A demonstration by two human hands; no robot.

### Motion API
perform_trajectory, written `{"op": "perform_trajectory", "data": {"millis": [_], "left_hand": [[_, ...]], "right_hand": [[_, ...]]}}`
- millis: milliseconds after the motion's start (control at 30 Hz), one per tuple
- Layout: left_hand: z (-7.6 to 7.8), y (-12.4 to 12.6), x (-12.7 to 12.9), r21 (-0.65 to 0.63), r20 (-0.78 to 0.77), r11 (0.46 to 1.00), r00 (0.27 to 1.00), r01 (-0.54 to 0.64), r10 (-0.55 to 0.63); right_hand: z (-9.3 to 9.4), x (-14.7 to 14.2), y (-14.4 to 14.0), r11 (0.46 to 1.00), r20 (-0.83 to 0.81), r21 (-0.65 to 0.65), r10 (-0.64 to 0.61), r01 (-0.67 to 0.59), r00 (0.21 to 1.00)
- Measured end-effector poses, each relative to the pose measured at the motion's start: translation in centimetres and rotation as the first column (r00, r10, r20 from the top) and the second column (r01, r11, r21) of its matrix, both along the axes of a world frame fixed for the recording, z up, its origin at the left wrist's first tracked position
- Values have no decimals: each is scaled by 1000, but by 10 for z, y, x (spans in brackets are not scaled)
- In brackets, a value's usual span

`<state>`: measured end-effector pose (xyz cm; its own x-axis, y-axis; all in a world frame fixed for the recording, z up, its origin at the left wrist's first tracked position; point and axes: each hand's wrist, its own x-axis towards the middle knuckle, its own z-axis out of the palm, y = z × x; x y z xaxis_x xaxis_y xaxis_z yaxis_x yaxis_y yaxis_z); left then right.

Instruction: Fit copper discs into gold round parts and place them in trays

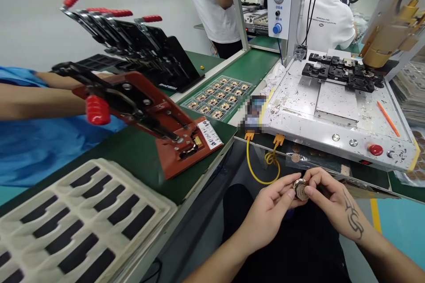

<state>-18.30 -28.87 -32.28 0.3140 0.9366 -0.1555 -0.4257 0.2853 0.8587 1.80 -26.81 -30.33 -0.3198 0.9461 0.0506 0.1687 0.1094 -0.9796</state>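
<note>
A small round metal part (301, 189), like a watch case with a shiny rim, sits between the fingertips of both hands above my lap. My left hand (270, 205) pinches its left edge between thumb and fingers. From the other side, my right hand (327, 194) presses its thumb on the part's face, fingers curled behind. Fine markings on that face are too small to read. The white machine bed (299, 119) lies just beyond my hands, with black fixture blocks (338, 70) on it.
A red toggle-clamp fixture (175, 159) and a moulded tray with dark pieces (109, 172) stand on the left bench. Behind them is a clear tray of round parts (219, 95). A yellow cable (249, 163) hangs below the machine. A co-worker's arms (40, 101) reach in from the left.
</note>
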Motion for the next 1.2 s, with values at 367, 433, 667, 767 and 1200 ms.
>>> {"op": "perform_trajectory", "data": {"millis": [367,433,667,767,1200], "left_hand": [[1,-3,1,55,-35,998,999,14,-12],[1,-3,1,60,-51,998,999,15,-12],[-5,-5,5,72,-125,997,992,18,-9],[-10,-7,7,109,-188,994,982,-13,33],[5,-1,-9,238,-306,962,929,-137,208]], "right_hand": [[-7,0,-2,1000,17,13,-19,19,1000],[-9,0,-2,999,26,27,-19,18,999],[-15,-2,-6,993,93,114,-54,43,994],[-23,-3,-6,962,138,252,-146,108,980],[-27,-13,3,989,-116,-78,-133,125,984]]}}
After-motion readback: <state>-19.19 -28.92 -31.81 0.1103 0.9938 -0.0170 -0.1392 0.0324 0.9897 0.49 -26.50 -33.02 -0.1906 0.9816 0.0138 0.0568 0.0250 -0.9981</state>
